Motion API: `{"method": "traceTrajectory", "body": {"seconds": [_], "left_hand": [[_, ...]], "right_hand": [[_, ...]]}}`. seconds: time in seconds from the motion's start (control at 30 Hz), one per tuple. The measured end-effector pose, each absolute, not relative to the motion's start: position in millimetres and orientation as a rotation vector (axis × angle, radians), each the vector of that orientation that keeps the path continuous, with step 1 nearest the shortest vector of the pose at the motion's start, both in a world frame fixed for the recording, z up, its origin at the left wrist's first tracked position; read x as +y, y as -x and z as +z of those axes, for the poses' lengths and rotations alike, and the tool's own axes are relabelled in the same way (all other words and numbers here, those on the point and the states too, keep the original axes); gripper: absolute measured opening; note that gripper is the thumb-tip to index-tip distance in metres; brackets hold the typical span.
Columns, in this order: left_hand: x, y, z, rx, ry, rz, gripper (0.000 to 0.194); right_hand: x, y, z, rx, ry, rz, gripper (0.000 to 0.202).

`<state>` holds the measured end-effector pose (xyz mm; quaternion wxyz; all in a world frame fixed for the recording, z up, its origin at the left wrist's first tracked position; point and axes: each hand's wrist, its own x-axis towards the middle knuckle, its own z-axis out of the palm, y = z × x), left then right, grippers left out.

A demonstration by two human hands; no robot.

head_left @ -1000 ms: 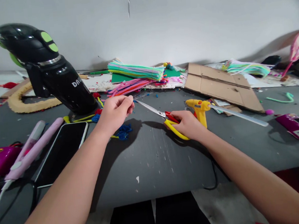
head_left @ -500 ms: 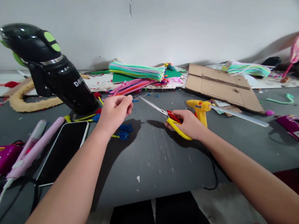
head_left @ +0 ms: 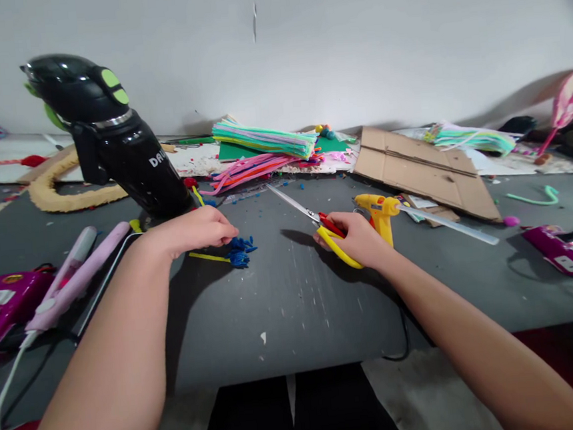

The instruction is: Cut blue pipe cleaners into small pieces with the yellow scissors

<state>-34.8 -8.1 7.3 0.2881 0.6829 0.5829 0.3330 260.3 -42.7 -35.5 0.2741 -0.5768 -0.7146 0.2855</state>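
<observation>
My right hand (head_left: 361, 238) is wrapped round the handles of the scissors (head_left: 338, 245), which are yellow and red. Their blades look closed and point away to the upper left. My left hand (head_left: 207, 227) hovers above the left part of the table with its fingers pinched together; whatever it holds, if anything, is hidden. Just beside its fingertips lie blue fuzzy tufts (head_left: 239, 251), one with a yellow stem (head_left: 208, 256). Behind the right hand a yellow hot glue gun (head_left: 380, 210) stands with a long clear glue stick in its back.
A tall black bottle (head_left: 136, 161) leans at left. Near it lie a pink hair straightener (head_left: 79, 280) and a phone partly hidden by my left arm. Pipe cleaner bundles (head_left: 264, 140) and a cardboard sheet (head_left: 423, 173) lie along the wall. A purple device (head_left: 565, 251) sits at right.
My left hand has moved down and left, from near the scissor tips to beside the blue tufts. My right hand still holds the scissors in nearly the same place.
</observation>
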Motion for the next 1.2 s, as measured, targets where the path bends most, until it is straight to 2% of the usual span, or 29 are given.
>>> {"method": "traceTrajectory", "body": {"seconds": [0.13,0.27,0.4,0.47,0.53,0.57,0.67,0.77,1.03,1.2], "left_hand": [[-1,40,5,1.598,-1.911,0.783,0.031],[12,50,1,1.759,-1.978,0.485,0.037],[15,48,0,1.766,-2.055,0.795,0.021],[13,42,0,1.722,-2.067,0.897,0.028],[10,32,1,1.69,-2.064,0.872,0.042],[9,26,1,1.672,-2.091,0.846,0.042],[13,1,0,1.563,-2.242,0.652,0.022],[30,-30,-3,1.457,-2.401,0.501,0.02],[100,-84,-25,1.516,-2.38,0.548,0.031],[112,-94,-35,1.445,-2.408,0.535,0.028]], "right_hand": [[-43,-260,-34,-1.936,1.554,0.754,0.027],[-43,-260,-36,-1.947,1.554,0.725,0.031],[-44,-256,-36,-1.923,1.596,0.665,0.036],[-46,-251,-35,-1.892,1.603,0.642,0.039],[-48,-246,-33,-1.841,1.562,0.677,0.04],[-49,-244,-32,-1.803,1.528,0.705,0.04],[-49,-241,-31,-1.644,1.433,0.822,0.039],[-47,-241,-32,-1.477,1.34,0.953,0.038],[-38,-246,-37,-1.266,1.289,1.131,0.043],[-37,-244,-38,-1.242,1.264,1.169,0.041]]}}
